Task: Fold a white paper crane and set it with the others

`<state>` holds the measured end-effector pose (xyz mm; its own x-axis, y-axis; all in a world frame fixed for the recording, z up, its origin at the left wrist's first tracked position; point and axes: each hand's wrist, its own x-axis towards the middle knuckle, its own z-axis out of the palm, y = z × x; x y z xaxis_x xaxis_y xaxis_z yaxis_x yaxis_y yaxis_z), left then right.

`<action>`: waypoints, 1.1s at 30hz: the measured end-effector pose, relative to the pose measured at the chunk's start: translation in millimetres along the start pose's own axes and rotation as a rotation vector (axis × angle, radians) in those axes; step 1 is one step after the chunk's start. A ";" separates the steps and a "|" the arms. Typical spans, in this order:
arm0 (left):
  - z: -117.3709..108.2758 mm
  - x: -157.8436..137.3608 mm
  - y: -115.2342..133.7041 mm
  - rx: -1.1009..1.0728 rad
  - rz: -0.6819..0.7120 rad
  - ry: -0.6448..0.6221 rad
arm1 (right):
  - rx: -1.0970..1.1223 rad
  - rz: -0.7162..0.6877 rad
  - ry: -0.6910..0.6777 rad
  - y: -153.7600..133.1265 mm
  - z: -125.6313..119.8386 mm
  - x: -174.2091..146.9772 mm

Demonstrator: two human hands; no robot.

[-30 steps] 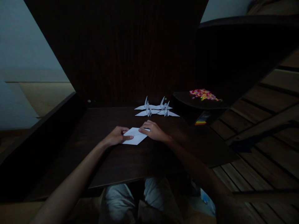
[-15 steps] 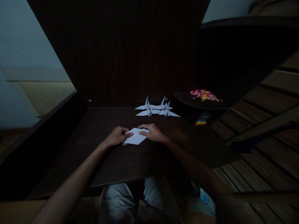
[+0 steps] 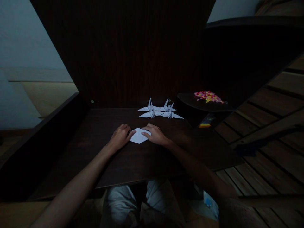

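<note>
A folded sheet of white paper (image 3: 138, 137), roughly diamond-shaped with crease lines, is between my two hands over the dark wooden desk. My left hand (image 3: 120, 136) grips its left corner, thumb on top and fingers curled beyond the edge. At the right corner, my right hand (image 3: 155, 134) has its thumb on the paper and its fingers bent at the far edge. Several white origami cranes (image 3: 152, 114) stand close together in two rows behind the paper, their wings spread.
A small pile of pink, red and yellow bits (image 3: 209, 96) lies on a rounded side shelf (image 3: 190, 103) at the right. Under it is a yellow-edged item (image 3: 204, 125). A tall dark panel (image 3: 133, 53) rises behind the desk (image 3: 118, 172), and a raised side board (image 3: 47, 136) borders its left.
The paper has moved slightly away from me and more of its left corner is covered. My left hand has turned over more, its fingers now farther forward. The right hand has barely moved.
</note>
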<state>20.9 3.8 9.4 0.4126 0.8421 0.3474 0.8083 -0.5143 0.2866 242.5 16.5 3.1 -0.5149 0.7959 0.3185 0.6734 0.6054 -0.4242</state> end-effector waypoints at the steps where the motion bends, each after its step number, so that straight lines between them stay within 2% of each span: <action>1: -0.2 0.3 0.1 -0.009 0.004 -0.007 | 0.008 -0.001 0.007 0.7 0.5 0.1; 15: -9.4 1.8 2.6 -0.225 0.030 -0.135 | 0.084 -0.034 0.053 0.5 -0.4 1.5; 20: -3.8 0.5 1.0 -0.050 0.093 -0.117 | -0.023 0.001 -0.026 -2.1 2.4 1.1; 26: 1.9 -0.6 -0.9 0.147 0.019 -0.032 | -0.097 0.039 -0.036 -3.8 3.3 -0.2; 33: 5.8 -1.7 0.8 -0.077 0.160 -0.082 | -0.144 0.024 0.005 -4.9 5.6 0.1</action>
<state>23.3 2.9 3.9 0.5689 0.7573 0.3207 0.6963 -0.6511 0.3022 236.2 13.6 0.4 -0.4953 0.8098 0.3143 0.7549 0.5803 -0.3056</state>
